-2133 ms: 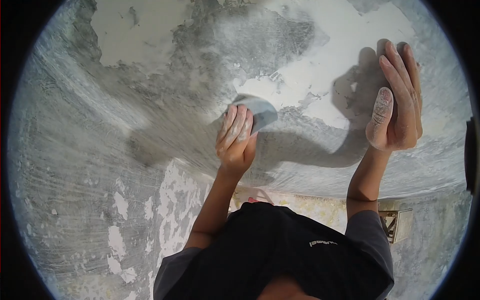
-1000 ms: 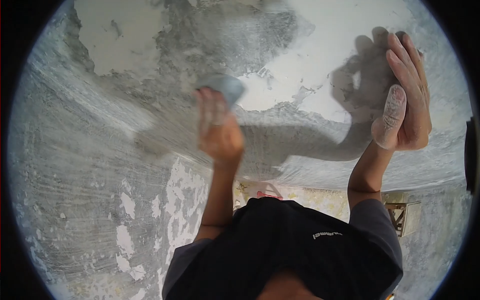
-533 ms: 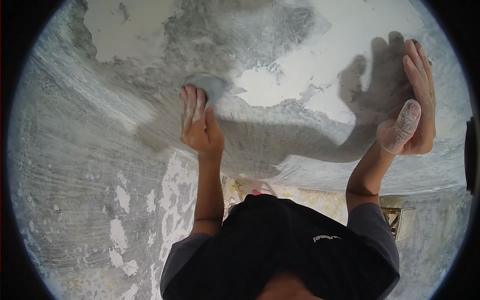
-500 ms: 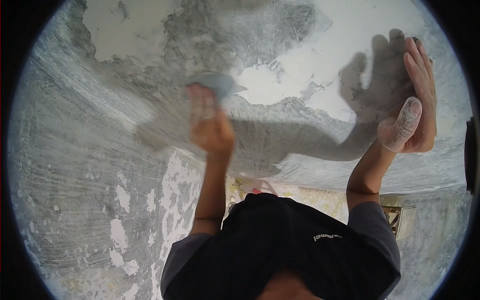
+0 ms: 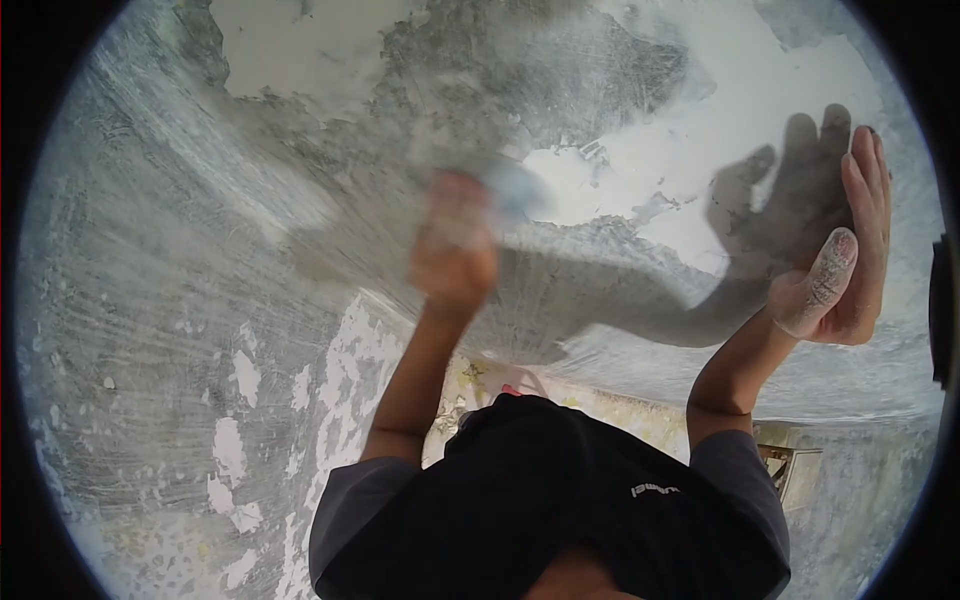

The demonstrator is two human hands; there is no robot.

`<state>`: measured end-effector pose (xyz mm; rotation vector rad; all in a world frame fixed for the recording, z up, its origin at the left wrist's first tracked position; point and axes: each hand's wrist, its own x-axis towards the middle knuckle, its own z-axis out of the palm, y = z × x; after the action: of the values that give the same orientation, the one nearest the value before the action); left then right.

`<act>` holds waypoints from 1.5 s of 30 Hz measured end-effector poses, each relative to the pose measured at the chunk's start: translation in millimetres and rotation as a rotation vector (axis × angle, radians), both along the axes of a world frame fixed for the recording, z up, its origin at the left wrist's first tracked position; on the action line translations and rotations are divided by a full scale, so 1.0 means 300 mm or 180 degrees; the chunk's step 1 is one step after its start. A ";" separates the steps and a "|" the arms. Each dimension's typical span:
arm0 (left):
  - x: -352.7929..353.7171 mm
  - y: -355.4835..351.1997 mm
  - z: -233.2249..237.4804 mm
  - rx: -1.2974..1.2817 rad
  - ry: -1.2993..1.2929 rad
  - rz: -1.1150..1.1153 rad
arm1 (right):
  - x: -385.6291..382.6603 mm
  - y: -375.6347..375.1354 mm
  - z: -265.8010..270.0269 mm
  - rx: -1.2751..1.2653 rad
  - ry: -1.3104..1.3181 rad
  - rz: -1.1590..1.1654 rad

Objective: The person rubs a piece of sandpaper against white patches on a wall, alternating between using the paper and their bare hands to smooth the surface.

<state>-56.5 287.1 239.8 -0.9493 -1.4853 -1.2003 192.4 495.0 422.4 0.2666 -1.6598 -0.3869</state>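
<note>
Blurred by motion, my left hand point(image 5: 455, 240) is wrapped round a flat grey-blue tool point(image 5: 515, 190) held against the grey, patchy wall point(image 5: 370, 190). The tool's edge lies beside a white plaster patch point(image 5: 575, 185); its exact shape is smeared. On the right, my right hand point(image 5: 845, 245) is raised with its fingers stretched out and the palm at the wall surface, holding nothing. White dust coats its thumb. The arm and hand cast a dark shadow on the wall.
More white patches point(image 5: 230, 450) mark the grey wall at the lower left. A box-like frame point(image 5: 800, 478) shows low on the right, beyond my sleeve. A small red thing point(image 5: 510, 390) is just above my black shirt. Something dark stands at the far right edge.
The view has shifted, so the wall patches appear further right and lower. My left hand has swept the tool rightward, closer to the white patch. My right hand keeps its flat pose.
</note>
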 end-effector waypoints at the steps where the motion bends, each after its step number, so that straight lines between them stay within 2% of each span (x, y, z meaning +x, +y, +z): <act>1: 0.034 0.006 -0.033 -0.0490 0.0663 -0.0505 | -0.002 0.003 0.009 0.0085 0.0049 0.0073; 2: 0.041 0.014 -0.052 -0.0964 0.1338 -0.0982 | -0.003 0.006 0.016 0.0170 0.0099 0.0143; 3: -0.039 0.031 -0.038 -0.0690 0.1849 -0.0977 | 0.018 -0.008 0.013 0.0091 -0.0030 -0.0127; 4: -0.053 0.022 -0.049 -0.0704 0.1864 -0.0942 | 0.024 -0.014 0.011 0.0040 -0.0086 -0.0255; 6: -0.020 -0.005 0.018 -0.0401 0.0671 -0.0265 | 0.036 -0.021 0.006 -0.0045 -0.0190 -0.0420; 8: 0.005 -0.014 0.020 -0.0272 0.0102 0.0039 | 0.041 -0.029 -0.004 -0.0107 -0.0207 -0.0485; 10: 0.018 0.026 -0.026 -0.0898 0.1555 -0.1001 | 0.035 -0.033 0.005 -0.0076 -0.0184 -0.0495; 11: -0.052 0.028 -0.022 -0.0890 0.1865 -0.1150 | 0.032 -0.036 0.009 -0.0051 -0.0172 -0.0496; 12: -0.041 0.012 0.036 -0.0881 0.1872 -0.1138 | 0.036 -0.045 0.002 -0.0121 -0.0179 -0.0583; 14: -0.002 -0.018 0.133 -0.0557 0.0710 -0.0382 | 0.037 -0.045 0.001 -0.0209 -0.0186 -0.0678; 16: 0.071 0.062 0.079 -0.0549 0.0812 0.0135 | 0.031 -0.038 0.000 -0.0223 -0.0138 -0.0487; 18: 0.140 0.081 0.062 -0.1065 0.1376 -0.1054 | 0.027 -0.036 -0.002 -0.0231 -0.0113 -0.0423; 20: 0.067 0.056 0.096 -0.1005 0.1603 -0.0985 | 0.025 -0.037 -0.002 -0.0213 -0.0097 -0.0424; 22: 0.012 0.000 0.164 -0.0680 0.1043 -0.0201 | 0.027 -0.040 -0.005 -0.0262 -0.0110 -0.0487; 26: 0.097 0.060 0.132 -0.0368 0.0704 -0.0608 | 0.030 -0.066 -0.003 -0.0308 -0.0140 -0.0468; 28: 0.131 0.058 0.078 -0.1581 0.1699 -0.1133 | 0.025 -0.086 -0.003 -0.0406 -0.0133 -0.0461; 29: 0.091 0.042 0.102 -0.1594 0.1698 -0.1072 | 0.021 -0.090 -0.002 -0.0434 -0.0125 -0.0428; 31: 0.006 0.003 0.161 -0.1016 0.1422 -0.0636 | 0.033 -0.080 -0.002 -0.0382 -0.0292 -0.0496; 32: 0.027 -0.003 0.161 -0.1029 0.1404 -0.0605 | 0.036 -0.077 0.002 -0.0364 -0.0356 -0.0510; 34: 0.093 0.020 0.150 -0.1041 0.0843 -0.0065 | 0.044 -0.080 0.003 -0.0355 -0.0453 -0.0588; 35: 0.126 0.043 0.121 -0.0869 0.1020 -0.1238 | 0.049 -0.082 -0.001 -0.0357 -0.0496 -0.0622; 36: 0.125 0.042 0.108 -0.0858 0.1001 -0.1230 | 0.045 -0.071 -0.001 -0.0307 -0.0445 -0.0569; 38: 0.098 0.055 0.111 -0.1324 0.1761 -0.0967 | 0.038 -0.060 0.000 -0.0216 -0.0388 -0.0499; 39: 0.054 0.067 0.129 -0.0721 0.1643 -0.1007 | 0.039 -0.061 -0.006 -0.0250 -0.0369 -0.0519; 40: 0.058 0.054 0.131 -0.0705 0.1634 -0.0975 | 0.036 -0.060 -0.005 -0.0258 -0.0354 -0.0520; 42: 0.101 0.025 0.173 -0.0608 0.0376 -0.0212 | 0.030 -0.063 -0.003 -0.0288 -0.0328 -0.0503; 43: 0.134 0.030 0.156 -0.0600 0.0387 -0.0229 | 0.035 -0.068 -0.003 -0.0288 -0.0333 -0.0503; 45: 0.203 0.056 0.105 -0.1413 0.1214 -0.1244 | 0.043 -0.076 -0.002 -0.0301 -0.0326 -0.0542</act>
<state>4.5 303.9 271.2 -1.7286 -1.3086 -0.8893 205.4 472.3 421.9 0.0755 -1.8024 -0.4267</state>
